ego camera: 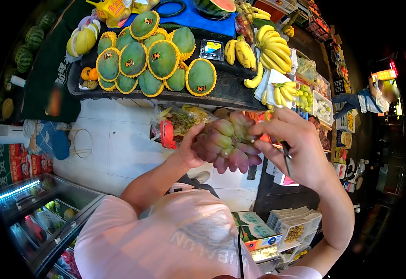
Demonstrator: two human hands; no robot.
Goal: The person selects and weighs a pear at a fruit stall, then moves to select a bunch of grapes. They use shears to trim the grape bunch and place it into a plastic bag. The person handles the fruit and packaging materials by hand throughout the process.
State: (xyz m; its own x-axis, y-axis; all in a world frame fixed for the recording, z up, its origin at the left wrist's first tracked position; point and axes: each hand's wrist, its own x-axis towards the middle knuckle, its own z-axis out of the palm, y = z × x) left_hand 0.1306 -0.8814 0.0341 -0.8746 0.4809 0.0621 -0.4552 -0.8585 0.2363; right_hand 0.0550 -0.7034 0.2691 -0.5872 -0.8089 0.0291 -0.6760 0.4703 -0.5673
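A bunch of long reddish-green grapes point(225, 143) is held up before my chest. My left hand point(190, 146) cups the bunch from its left side, the fingers partly hidden behind the fruit. At the right side, the thumb and forefinger of my right hand point(290, 143) touch the bunch near its stem. Small scissors point(287, 157) hang in the right hand, their blades pointing down and away from the grapes; a yellow handle shows by the fingers. Whether the right fingertips pinch a grape or the stem, I cannot tell.
Beyond my hands, a dark display stand point(231, 89) bears green mangoes point(163, 59) in yellow foam nets and bananas point(274, 52). Below it is a bin of plant scraps point(185, 120). A glass-fronted cooler point(49, 216) stands lower left, stacked boxes point(255, 230) lower right. A person point(367, 99) is far right.
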